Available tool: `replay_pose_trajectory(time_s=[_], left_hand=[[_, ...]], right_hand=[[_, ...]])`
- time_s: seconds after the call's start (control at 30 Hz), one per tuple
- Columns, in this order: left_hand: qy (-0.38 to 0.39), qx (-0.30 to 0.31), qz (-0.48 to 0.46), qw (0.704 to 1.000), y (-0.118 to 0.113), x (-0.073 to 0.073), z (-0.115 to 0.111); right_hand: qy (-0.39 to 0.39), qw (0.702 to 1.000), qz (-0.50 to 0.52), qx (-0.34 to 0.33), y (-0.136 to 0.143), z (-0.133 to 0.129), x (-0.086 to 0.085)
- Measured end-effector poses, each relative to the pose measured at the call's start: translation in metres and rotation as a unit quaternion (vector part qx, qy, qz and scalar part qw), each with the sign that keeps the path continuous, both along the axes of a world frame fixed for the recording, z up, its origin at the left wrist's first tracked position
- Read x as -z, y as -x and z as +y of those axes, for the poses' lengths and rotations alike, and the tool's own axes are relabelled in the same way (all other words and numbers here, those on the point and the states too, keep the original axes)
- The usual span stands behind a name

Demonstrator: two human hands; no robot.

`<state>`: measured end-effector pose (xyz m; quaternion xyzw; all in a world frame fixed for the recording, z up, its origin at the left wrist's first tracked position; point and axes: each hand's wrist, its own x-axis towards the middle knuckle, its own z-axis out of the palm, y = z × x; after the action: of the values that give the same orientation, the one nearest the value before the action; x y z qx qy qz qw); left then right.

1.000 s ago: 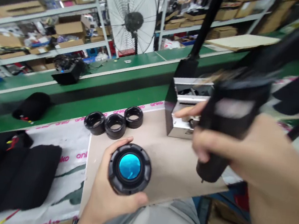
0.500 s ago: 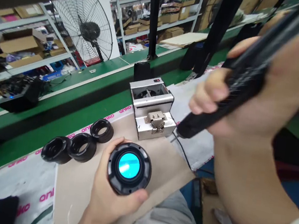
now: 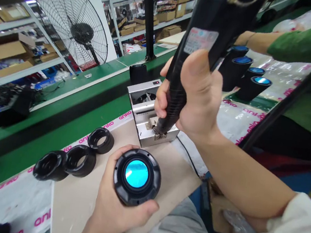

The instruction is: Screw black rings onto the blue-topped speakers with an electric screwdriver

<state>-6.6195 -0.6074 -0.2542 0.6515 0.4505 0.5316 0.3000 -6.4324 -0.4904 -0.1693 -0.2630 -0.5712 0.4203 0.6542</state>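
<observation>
My left hand (image 3: 116, 207) is closed round a black round housing (image 3: 150, 186) with a shiny blue disc in its middle, its face turned up towards me. In my right hand (image 3: 200, 99) is a black electric screwdriver (image 3: 181, 74) with a label, held upright and tilted. Its lower end is at the front of a silver screw feeder (image 3: 141, 109), where the tip itself is hard to make out. Left of my left hand lie black rings (image 3: 81, 160) in a row on the beige board (image 3: 71, 212).
Beyond the bench runs a green conveyor (image 3: 58, 113), with a large fan (image 3: 82, 32) behind it. At the right, a co-worker's green sleeve (image 3: 308, 45) reaches over several black cylinders (image 3: 252, 87) with blue tops. A cable (image 3: 190, 157) trails from the feeder.
My right hand has swung the screwdriver left, bringing its lower end from beside the feeder to the feeder's front. The co-worker's arm and the cylinders now show. My left hand keeps the housing.
</observation>
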Motion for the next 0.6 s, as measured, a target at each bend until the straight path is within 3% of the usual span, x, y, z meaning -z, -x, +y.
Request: replay_pose_trajectory(time_s=[0.2, 0.4, 0.5, 0.6], left_hand=[[0.016, 0.025, -0.031, 0.999, -0.002, -0.003, 0.001], [0.023, 0.037, -0.064, 0.997, -0.005, -0.004, 0.002], [0.026, 0.042, -0.077, 0.996, -0.005, -0.004, 0.002], [0.035, 0.053, -0.092, 0.994, -0.004, -0.003, 0.002]], right_hand=[[-0.084, 0.991, 0.089, -0.05, 0.022, 0.008, 0.011], [-0.014, 0.997, 0.051, -0.064, 0.023, 0.007, 0.017], [0.012, 0.996, 0.061, -0.062, 0.016, 0.006, 0.012], [-0.052, 0.995, 0.077, -0.023, 0.012, 0.002, 0.0]])
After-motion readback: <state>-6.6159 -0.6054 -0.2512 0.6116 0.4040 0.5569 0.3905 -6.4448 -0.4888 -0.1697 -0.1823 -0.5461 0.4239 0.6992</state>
